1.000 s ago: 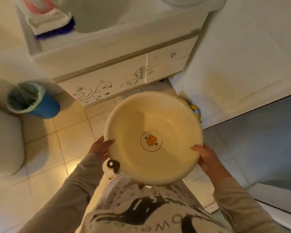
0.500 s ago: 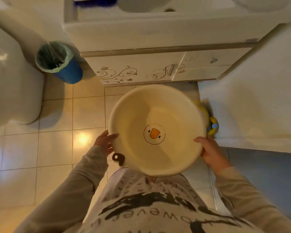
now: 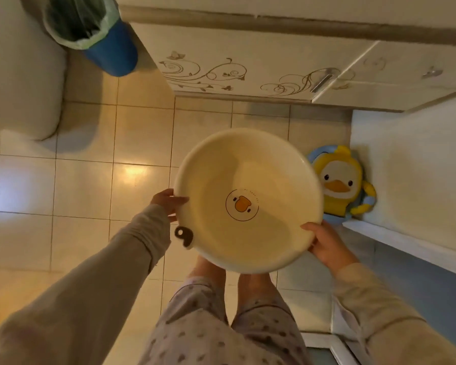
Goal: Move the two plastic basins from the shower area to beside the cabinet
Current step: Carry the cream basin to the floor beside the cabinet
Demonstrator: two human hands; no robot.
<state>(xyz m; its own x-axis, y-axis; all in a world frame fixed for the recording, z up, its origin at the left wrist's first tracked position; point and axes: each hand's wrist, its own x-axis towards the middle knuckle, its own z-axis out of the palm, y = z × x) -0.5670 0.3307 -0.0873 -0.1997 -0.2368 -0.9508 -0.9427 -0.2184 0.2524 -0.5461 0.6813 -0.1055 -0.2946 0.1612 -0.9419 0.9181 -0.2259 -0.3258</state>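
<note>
Both arms wear long, loose sleeves of plain beige-grey cloth, the left sleeve [image 3: 95, 280] ending in a ribbed cuff at the wrist, the right sleeve [image 3: 374, 306] creased along its length. The trousers [image 3: 221, 327] are pale lilac-grey pyjama cloth dotted with small dark marks. The hands and both feet [image 3: 232, 270] are bare.

Tiled floor [image 3: 84, 185]; blue bin [image 3: 111, 54], duck toy [image 3: 337, 183], cabinet [image 3: 248, 61] upon it
</note>
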